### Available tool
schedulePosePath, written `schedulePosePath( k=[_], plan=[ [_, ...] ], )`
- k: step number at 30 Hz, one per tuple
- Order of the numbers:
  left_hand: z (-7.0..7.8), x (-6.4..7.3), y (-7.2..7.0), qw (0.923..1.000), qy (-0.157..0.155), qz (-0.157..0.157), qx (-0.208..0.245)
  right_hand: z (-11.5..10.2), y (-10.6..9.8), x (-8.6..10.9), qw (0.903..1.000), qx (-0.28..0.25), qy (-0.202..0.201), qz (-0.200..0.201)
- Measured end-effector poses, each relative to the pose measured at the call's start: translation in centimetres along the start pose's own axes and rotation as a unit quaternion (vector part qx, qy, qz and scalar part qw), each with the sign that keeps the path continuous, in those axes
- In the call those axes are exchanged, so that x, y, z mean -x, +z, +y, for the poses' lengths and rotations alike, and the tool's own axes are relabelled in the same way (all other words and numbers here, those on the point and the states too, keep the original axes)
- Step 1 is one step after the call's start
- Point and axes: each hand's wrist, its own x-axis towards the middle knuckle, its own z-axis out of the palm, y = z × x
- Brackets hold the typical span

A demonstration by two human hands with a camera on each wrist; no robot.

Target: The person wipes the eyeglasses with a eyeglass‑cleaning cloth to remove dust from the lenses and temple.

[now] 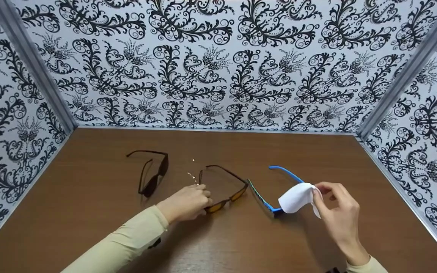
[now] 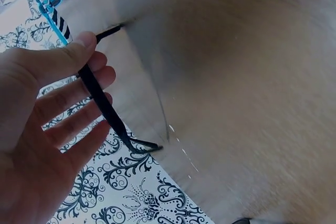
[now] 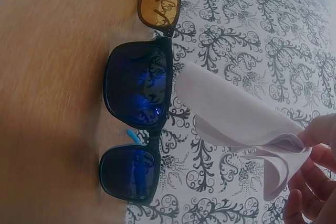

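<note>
Between thumb and index finger, my left hand [image 1: 187, 201] pinches the dark frame of the amber-lensed sunglasses [image 1: 236, 194]; the left wrist view shows the frame [image 2: 106, 106] edge-on with the other fingers loosely spread behind it. My right hand [image 1: 341, 212] pinches a white cloth [image 1: 294, 198], folded over and hanging from the fingertips. Just left of the cloth, and partly covered by it in the head view, lie blue-armed sunglasses [image 1: 269, 207]. Their dark blue lenses [image 3: 137, 85] face the right wrist camera, with the cloth [image 3: 226, 106] beside them.
Dark brown sunglasses [image 1: 163, 167] lie at the left with arms unfolded. Small bright specks of light [image 1: 192, 175] show on the brown table [image 1: 218, 242]. Patterned black-and-white walls [image 1: 203, 68] enclose its back and sides.
</note>
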Motion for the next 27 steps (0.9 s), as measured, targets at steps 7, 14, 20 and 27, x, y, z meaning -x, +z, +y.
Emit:
schedulePosePath(
  k=[7,14,20,27],
  plan=[
    [0.2,0.1,0.1,0.9982,-0.037,0.047,-0.003,-0.5,-0.1,-0.2,1.0000,-0.007,0.000,0.001],
    [0.2,0.1,-0.2,0.9945,-0.068,0.077,0.015,-0.6,0.1,-0.4,0.9999,-0.012,0.000,-0.001],
    [0.1,0.1,-0.9,0.9893,-0.097,0.089,0.062,-1.3,0.3,-0.9,0.9997,-0.025,-0.001,-0.005],
    [0.0,0.1,-2.5,0.9633,-0.149,0.124,0.186,-3.0,1.0,-2.1,0.9943,-0.099,0.009,-0.038]
  ],
)
